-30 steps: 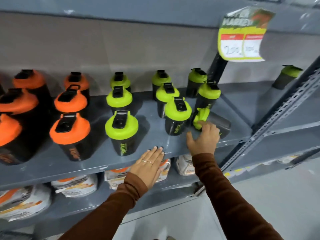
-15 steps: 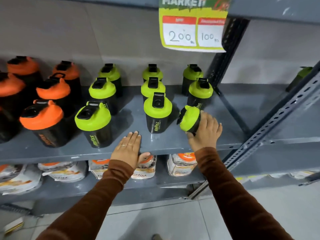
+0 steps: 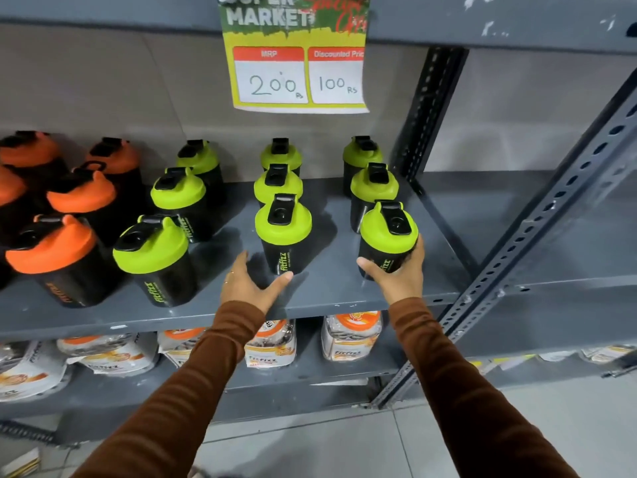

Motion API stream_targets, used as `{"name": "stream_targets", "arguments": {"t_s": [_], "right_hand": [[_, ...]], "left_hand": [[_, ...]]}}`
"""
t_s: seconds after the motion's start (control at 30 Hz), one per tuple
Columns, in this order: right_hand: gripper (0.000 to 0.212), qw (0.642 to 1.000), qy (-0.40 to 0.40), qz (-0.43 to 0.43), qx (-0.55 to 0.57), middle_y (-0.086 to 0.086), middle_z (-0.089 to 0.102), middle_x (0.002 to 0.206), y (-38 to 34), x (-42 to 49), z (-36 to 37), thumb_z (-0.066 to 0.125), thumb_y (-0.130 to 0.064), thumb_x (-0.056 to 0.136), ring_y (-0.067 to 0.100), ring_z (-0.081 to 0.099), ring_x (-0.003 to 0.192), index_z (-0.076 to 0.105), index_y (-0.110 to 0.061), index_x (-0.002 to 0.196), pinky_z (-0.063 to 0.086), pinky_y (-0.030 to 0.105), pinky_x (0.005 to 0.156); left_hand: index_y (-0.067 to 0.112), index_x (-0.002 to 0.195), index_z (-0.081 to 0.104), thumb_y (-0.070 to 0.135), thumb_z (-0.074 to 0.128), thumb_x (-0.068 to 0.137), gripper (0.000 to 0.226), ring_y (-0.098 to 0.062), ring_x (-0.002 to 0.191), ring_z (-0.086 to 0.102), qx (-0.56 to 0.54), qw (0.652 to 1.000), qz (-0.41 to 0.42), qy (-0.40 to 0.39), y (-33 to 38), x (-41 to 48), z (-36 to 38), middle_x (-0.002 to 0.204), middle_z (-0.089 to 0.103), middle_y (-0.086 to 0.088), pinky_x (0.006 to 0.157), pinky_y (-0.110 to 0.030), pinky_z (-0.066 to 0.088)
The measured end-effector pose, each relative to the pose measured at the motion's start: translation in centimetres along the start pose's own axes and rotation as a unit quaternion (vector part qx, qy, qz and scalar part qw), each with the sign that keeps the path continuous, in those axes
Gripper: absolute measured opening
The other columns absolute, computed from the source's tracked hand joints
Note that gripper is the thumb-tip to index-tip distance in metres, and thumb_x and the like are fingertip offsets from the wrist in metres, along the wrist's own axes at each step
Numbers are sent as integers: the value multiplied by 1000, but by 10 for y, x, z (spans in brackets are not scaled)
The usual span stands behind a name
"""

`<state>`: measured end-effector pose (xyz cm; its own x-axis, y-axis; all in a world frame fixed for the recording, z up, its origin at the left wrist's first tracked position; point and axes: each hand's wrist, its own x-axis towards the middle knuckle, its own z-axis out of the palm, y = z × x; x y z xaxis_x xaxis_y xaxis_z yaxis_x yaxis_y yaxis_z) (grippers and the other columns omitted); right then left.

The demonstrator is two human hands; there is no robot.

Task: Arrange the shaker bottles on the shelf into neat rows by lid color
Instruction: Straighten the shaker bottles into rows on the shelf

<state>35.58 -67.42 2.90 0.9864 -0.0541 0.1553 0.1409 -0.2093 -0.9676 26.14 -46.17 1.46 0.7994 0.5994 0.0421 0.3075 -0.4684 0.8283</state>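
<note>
Shaker bottles stand on the shelf (pouches below)

Matt grey metal shelf — glossy plastic shaker bottles.

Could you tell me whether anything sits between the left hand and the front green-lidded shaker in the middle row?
Nothing visible does: the left hand lies open on the grey metal shelf just before the green-lidded black shaker bottle.

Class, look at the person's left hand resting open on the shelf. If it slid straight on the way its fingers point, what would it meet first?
Probably the front middle green-lidded shaker bottle. The left hand lies open on the shelf, its thumb already beside that bottle's base, though depth is unclear.
</note>
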Motion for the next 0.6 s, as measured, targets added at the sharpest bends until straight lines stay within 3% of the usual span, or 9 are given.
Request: {"name": "stream_targets", "arguments": {"t_s": [0.07,0.13,0.23,0.37,0.6], "right_hand": [[115,1000,-3,11,-21,8,41,141,5,0,0,90,-14,49,20,43,127,19,-14,140,34,38,111],[117,999,-6,20,-36,10,40,142,5,0,0,89,-12,49,22,42,128,17,-13,141,33,41,112],[112,998,-18,22,-50,12,41,141,3,0,-3,87,-9,55,25,43,128,16,-11,141,34,34,109],[106,997,-29,26,-62,14,45,139,2,2,-9,85,-7,58,27,45,126,18,-11,141,35,31,104],[89,996,-25,33,-79,15,55,129,3,1,-11,85,-10,59,29,53,117,33,-8,131,37,26,96]], "left_hand": [[7,139,26,32,81,62,98,-28,133,34,-76,996,-38,-19,9,11,9,146,34,-14,111,-41,30],[6,137,27,22,85,57,100,-28,129,40,-132,990,-52,-25,15,19,15,142,40,-15,109,-42,34],[3,130,35,11,85,55,90,-28,118,50,-143,989,-41,-19,20,24,20,130,51,-15,103,-37,40],[4,119,45,12,84,57,74,-29,108,57,-124,992,-37,-12,23,24,22,122,58,-16,97,-38,45],[5,118,48,13,85,56,72,-19,96,56,-121,992,-38,-20,22,13,17,107,59,-6,94,-34,46]]}}
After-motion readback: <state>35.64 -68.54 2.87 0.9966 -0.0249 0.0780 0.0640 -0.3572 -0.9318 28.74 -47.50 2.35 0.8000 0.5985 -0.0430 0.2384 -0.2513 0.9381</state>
